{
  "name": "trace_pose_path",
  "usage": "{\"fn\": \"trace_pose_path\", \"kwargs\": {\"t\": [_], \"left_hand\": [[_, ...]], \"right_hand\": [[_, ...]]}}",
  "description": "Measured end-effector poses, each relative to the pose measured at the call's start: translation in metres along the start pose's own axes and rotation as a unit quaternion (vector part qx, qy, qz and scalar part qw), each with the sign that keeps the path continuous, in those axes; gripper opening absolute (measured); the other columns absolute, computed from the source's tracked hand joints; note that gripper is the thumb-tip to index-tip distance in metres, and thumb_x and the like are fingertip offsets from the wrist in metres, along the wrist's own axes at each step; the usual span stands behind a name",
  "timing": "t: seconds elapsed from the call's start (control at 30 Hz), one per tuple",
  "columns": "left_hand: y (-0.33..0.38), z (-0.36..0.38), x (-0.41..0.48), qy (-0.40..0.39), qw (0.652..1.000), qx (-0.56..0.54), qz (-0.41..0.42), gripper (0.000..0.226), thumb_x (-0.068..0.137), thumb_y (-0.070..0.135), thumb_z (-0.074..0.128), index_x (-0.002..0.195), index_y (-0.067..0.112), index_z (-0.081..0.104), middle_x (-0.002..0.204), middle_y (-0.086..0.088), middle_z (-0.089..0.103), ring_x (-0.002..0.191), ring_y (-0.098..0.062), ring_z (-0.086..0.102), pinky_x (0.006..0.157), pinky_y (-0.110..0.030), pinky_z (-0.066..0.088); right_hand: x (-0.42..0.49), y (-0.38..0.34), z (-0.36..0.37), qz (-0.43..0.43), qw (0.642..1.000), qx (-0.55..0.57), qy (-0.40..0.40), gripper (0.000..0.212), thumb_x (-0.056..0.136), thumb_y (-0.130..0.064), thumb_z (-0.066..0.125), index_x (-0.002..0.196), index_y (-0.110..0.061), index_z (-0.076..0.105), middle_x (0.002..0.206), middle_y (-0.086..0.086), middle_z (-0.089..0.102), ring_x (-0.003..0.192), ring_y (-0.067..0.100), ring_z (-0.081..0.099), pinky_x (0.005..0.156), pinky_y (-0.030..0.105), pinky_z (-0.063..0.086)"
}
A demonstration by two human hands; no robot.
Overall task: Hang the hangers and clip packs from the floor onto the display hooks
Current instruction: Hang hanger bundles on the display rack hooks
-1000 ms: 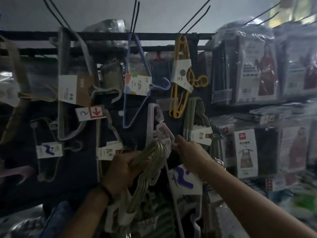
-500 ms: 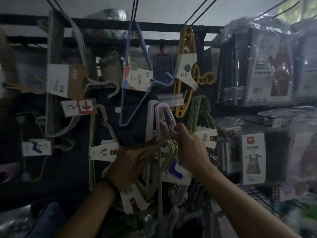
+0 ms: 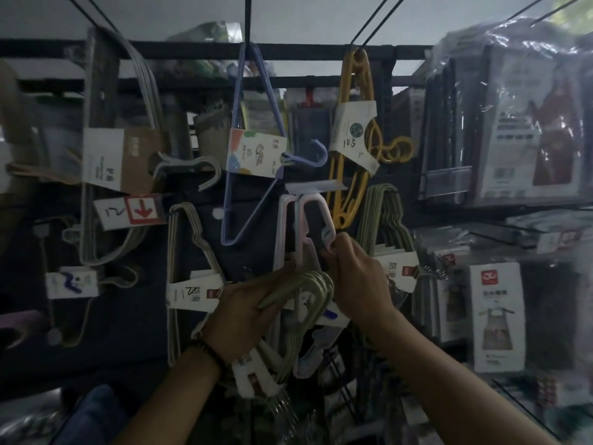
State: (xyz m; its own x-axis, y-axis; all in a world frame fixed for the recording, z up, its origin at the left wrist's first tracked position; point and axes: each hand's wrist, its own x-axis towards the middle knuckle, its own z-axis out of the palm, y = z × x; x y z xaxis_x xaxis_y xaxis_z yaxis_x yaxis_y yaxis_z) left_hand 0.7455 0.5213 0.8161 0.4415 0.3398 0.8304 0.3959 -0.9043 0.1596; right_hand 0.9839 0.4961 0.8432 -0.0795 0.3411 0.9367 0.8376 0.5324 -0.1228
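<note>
Now the pink hanger pack is seen higher than a second ago. It has been raised from low beside the hands until its top loop is level with that of a second pink pack already hung, just under the clear label holder. Over the last half second almost nothing has been shifted. The display hook itself is hidden, so it cannot be told whether the loop is threaded on it. The pack's pale hook end is pinched in the grip of the right hand, with the fingers curled round it. The grip of the left hand is closed round a bundle of olive-green hangers, held lower with the hooks uppermost and overlapping the pink pack's lower part. A white card is hung from the bundle below the wrist.

Room is tight. The two pink packs are flanked on the left by a violet wire hanger. On the right they are flanked by a yellow hanger pack and a hung olive pack, which lies just beside the right knuckles. A beige pack is hung near the left hand. Black rods are seen running overhead from the top rail toward the viewer. More bare dark panel is shown at lower left. Bagged apron packs are crowded along the right edge.
</note>
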Motion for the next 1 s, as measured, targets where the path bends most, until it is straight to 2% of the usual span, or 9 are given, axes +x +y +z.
{"fn": "trace_pose_path", "kwargs": {"t": [0.07,0.27,0.37,0.5,0.6,0.7,0.83,0.93,1.0], "left_hand": [[0.0,0.001,0.0,0.009,1.0,-0.005,-0.017,0.047,0.1,0.01,0.068,0.144,0.023,0.059,0.148,0.031,0.055,0.132,0.0,0.06,0.112,-0.023,0.047],[0.009,0.003,0.0,0.011,0.999,-0.006,-0.052,0.043,0.102,0.013,0.066,0.141,0.031,0.062,0.144,0.036,0.054,0.132,0.004,0.058,0.111,-0.014,0.043],[0.01,0.005,-0.003,0.017,0.997,0.011,-0.072,0.037,0.102,0.013,0.066,0.138,0.021,0.068,0.142,0.029,0.058,0.128,0.01,0.058,0.108,-0.012,0.044],[0.015,0.004,-0.006,0.043,0.996,0.035,-0.074,0.026,0.1,0.009,0.067,0.124,0.01,0.076,0.117,0.012,0.077,0.11,0.026,0.057,0.094,0.0,0.041],[0.019,0.004,-0.009,0.024,0.995,0.021,-0.092,0.021,0.101,0.007,0.068,0.116,0.017,0.079,0.112,0.025,0.076,0.102,0.022,0.061,0.088,0.0,0.042],[0.023,0.004,-0.012,0.013,0.994,0.006,-0.11,0.021,0.102,0.01,0.067,0.118,0.018,0.078,0.11,0.033,0.072,0.096,0.018,0.065,0.084,-0.002,0.045],[0.024,-0.002,-0.005,0.036,0.992,0.007,-0.12,0.014,0.099,0.0,0.068,0.086,0.005,0.07,0.097,0.026,0.068,0.072,0.024,0.057,0.069,0.004,0.036],[0.029,-0.002,-0.001,0.013,0.991,-0.013,-0.135,0.017,0.1,0.005,0.07,0.099,0.02,0.079,0.091,0.032,0.072,0.08,0.02,0.063,0.074,0.0,0.043],[0.043,-0.007,0.007,0.034,0.99,-0.037,-0.134,0.031,0.1,0.008,0.069,0.122,0.028,0.077,0.111,0.032,0.073,0.103,0.013,0.067,0.088,-0.006,0.049]], "right_hand": [[0.002,0.003,0.004,0.003,1.0,-0.002,-0.006,0.02,0.107,-0.038,0.037,0.104,-0.019,0.039,0.089,0.003,0.059,0.048,0.023,0.045,0.042,0.029,0.035],[0.006,0.008,0.016,-0.011,1.0,0.012,0.008,0.017,0.105,-0.032,0.044,0.1,-0.019,0.036,0.087,0.009,0.062,0.049,0.034,0.051,0.041,0.033,0.037],[0.004,0.007,0.021,0.001,1.0,0.017,0.013,0.02,0.106,-0.027,0.051,0.099,-0.02,0.035,0.085,0.008,0.061,0.05,0.032,0.052,0.044,0.03,0.032],[0.0,0.005,0.023,0.019,1.0,0.012,-0.014,0.016,0.106,-0.027,0.05,0.104,-0.021,0.035,0.087,0.005,0.062,0.054,0.031,0.059,0.042,0.042,0.048],[-0.007,0.004,0.024,0.05,0.996,0.004,-0.068,0.02,0.107,-0.026,0.053,0.112,-0.021,0.034,0.092,0.005,0.065,0.063,0.033,0.063,0.049,0.045,0.052],[-0.005,0.002,0.02,0.056,0.995,0.014,-0.085,0.017,0.108,-0.027,0.049,0.111,-0.022,0.032,0.09,0.004,0.064,0.062,0.032,0.06,0.05,0.041,0.048],[0.004,0.003,0.014,0.039,0.995,-0.002,-0.096,0.015,0.109,-0.028,0.046,0.116,-0.02,0.036,0.091,0.004,0.066,0.063,0.034,0.062,0.05,0.04,0.048],[-0.005,0.01,0.015,0.039,0.994,-0.002,-0.105,0.025,0.106,-0.023,0.054,0.125,-0.014,0.039,0.094,0.009,0.067,0.064,0.034,0.06,0.052,0.034,0.038],[-0.007,0.012,0.017,0.037,0.995,-0.011,-0.094,0.024,0.104,-0.021,0.056,0.118,-0.018,0.037,0.091,0.008,0.065,0.057,0.027,0.052,0.051,0.03,0.034]]}}
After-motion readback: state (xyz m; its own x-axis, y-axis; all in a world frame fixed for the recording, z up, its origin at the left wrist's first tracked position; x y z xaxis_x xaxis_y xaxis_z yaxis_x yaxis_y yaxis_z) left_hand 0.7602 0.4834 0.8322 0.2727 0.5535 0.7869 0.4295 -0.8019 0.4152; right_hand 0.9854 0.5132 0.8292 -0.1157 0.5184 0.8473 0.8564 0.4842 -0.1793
